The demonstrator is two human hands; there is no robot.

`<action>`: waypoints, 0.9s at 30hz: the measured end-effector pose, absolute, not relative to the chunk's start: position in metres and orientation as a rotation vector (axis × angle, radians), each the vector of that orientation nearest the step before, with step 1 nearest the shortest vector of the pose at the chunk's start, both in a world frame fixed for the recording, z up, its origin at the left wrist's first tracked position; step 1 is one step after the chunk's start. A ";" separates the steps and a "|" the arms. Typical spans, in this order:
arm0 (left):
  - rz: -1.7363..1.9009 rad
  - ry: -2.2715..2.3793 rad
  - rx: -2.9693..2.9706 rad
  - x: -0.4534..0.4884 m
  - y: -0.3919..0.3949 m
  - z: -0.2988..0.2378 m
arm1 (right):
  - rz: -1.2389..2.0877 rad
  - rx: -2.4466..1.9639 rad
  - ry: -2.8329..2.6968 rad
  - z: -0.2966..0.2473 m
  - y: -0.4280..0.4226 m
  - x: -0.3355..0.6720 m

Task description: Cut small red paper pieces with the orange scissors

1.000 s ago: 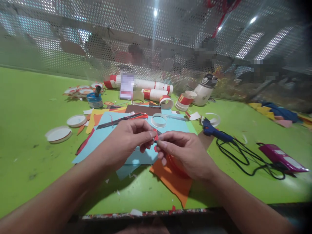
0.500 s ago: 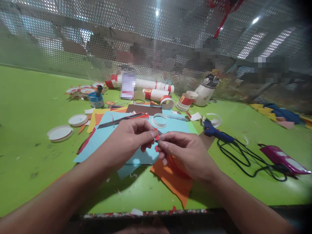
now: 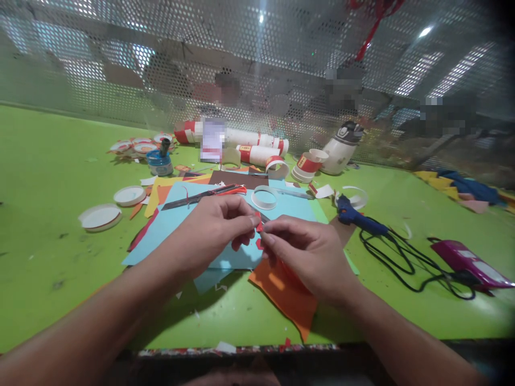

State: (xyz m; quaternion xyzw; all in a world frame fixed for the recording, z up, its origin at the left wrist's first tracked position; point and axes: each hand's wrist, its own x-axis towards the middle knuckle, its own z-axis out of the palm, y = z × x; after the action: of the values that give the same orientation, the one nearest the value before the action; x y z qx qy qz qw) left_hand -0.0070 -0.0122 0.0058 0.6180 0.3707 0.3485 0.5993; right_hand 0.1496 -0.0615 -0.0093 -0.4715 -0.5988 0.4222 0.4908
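Note:
My left hand point(image 3: 225, 222) is closed in a pinch on a small red paper piece point(image 3: 258, 221). Thumb and fingers of my right hand point(image 3: 308, 252) are pinched at the lower end of the same piece, which is partly hidden by the fingertips. A narrow grey strip point(image 3: 264, 219) shows just behind it; its kind is unclear. Below the fingers, a red scrap point(image 3: 259, 244) rests on light blue paper point(image 3: 237, 260). Under my right hand lies an orange sheet point(image 3: 277, 295), along with a red-orange curved object point(image 3: 293, 276) mostly covered by the hand.
A white ring point(image 3: 264, 198) and a dark, long-bladed tool point(image 3: 189, 200) lie on the blue paper. To the right are a blue glue gun point(image 3: 358, 217) with a black cord and a magenta case point(image 3: 469, 262). White lids point(image 3: 100, 217), paper cups point(image 3: 308, 166) and a kettle point(image 3: 341, 147) stand around.
My right hand's lower fingers have curled in slightly beneath the palm. Both hands otherwise stay almost in place at the red paper piece; the view has shifted a little.

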 end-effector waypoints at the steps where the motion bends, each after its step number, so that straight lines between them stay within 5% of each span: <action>1: 0.808 0.862 1.433 -0.007 -0.012 0.006 | 1.005 -1.143 -1.470 -0.010 -0.061 0.150; 13: 0.808 0.866 1.428 -0.007 -0.013 0.007 | 0.457 -1.214 -1.856 -0.007 -0.064 0.152; 27: 0.808 0.856 1.446 -0.006 -0.014 0.009 | 0.744 -1.224 -1.661 -0.008 -0.065 0.150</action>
State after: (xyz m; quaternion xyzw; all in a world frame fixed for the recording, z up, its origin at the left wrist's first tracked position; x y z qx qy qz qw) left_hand -0.0064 -0.0144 0.0086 0.6228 0.3688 0.3480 0.5958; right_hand 0.1497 -0.0653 -0.0078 -0.4964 -0.6738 0.3020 0.4566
